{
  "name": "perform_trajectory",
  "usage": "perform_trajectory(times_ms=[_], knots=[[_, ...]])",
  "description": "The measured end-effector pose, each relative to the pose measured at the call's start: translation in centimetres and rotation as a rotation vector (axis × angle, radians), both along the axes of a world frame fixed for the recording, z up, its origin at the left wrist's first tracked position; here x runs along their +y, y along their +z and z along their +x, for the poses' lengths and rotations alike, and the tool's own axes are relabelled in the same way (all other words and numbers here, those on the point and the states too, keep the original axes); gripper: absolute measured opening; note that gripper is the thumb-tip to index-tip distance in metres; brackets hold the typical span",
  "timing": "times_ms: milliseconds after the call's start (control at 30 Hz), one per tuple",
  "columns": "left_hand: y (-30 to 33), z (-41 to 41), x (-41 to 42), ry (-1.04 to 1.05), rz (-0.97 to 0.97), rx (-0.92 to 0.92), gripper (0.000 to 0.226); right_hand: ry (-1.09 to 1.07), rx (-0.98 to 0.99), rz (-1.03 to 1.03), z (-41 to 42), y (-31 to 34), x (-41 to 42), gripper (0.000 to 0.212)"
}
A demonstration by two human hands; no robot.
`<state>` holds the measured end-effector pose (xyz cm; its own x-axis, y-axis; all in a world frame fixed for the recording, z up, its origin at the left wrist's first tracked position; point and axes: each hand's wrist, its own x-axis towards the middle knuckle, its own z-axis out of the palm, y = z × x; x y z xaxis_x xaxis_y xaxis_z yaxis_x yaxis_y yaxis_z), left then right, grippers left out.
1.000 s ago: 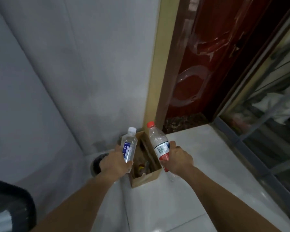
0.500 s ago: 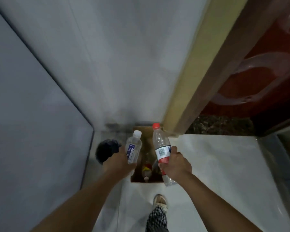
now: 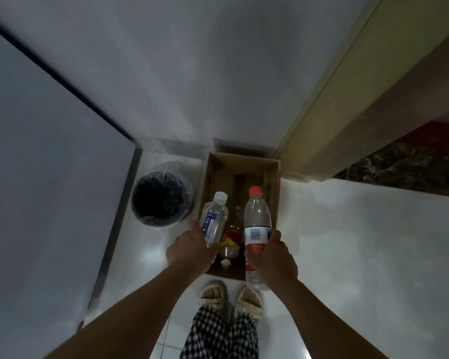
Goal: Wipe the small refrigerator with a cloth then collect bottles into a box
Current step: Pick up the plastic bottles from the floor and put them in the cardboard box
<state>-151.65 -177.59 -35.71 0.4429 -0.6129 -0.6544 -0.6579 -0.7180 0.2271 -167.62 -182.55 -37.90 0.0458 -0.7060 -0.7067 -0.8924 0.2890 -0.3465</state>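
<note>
The left hand (image 3: pixel 192 251) is wrapped around the lower part of a small clear bottle (image 3: pixel 214 221) with a white cap and a blue label, holding it above the near left corner of an open cardboard box (image 3: pixel 274 177). The right hand (image 3: pixel 276 260) grips a taller clear bottle (image 3: pixel 257 221) with a red cap and a red and white label; its fingers curl round the labelled middle, and the bottle's base reaches past the near edge of the box, above the floor (image 3: pixel 347 229). Both bottles point cap-first away from the person, tilted over the box. The box stands on the pale glossy floor, its far edge against the grey wall (image 3: pixel 192 73) and near a tan door frame (image 3: pixel 335 99) at its far right corner. Inside it, towards the near end, lie several more bottles (image 3: pixel 230 244), one with a yellow and red label; their number is hard to tell in the dim light. Just beside the left edge of the box stands a round bin (image 3: pixel 161 200) lined with a dark bag. Below the near edge of the box are the person's two feet in pale slippers (image 3: pixel 231 297) and checked trousers (image 3: pixel 221 335).
</note>
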Motion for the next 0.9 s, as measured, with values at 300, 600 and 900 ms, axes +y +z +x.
perform_trajectory(times_ms=[300, 600, 900], knots=[[-14.6, -1.1, -2.3, 0.075, 0.05, -0.056, 0.051, 0.013, -0.026, 0.033, 1.3, -14.7, -0.7, 0.077], [-22.8, -2.2, -3.4, 0.164, 0.095, -0.085, 0.047, -0.006, 0.025, 0.074, 2.7, -23.2, -0.4, 0.088], [-25.2, -2.6, -3.1, 0.119, 0.182, -0.019, 0.05, 0.141, -0.022, 0.089, 2.8, -25.2, 0.8, 0.093]])
